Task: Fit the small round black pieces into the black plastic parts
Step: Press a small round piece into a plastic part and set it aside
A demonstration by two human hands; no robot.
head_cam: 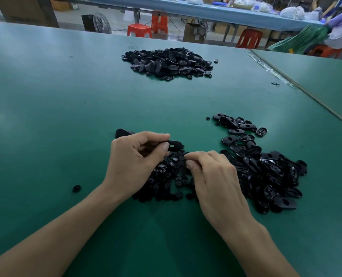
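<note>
We're under soft, even overhead light, and a pale sheen washes the flat green table mat [46, 80] at far left. Faint shadows pool between the bare forearms [66, 232]. Glints catch the glossy black oval plastic parts [266, 172]. Wide-angle distortion bends the table's edges, and the background looks soft.
</note>
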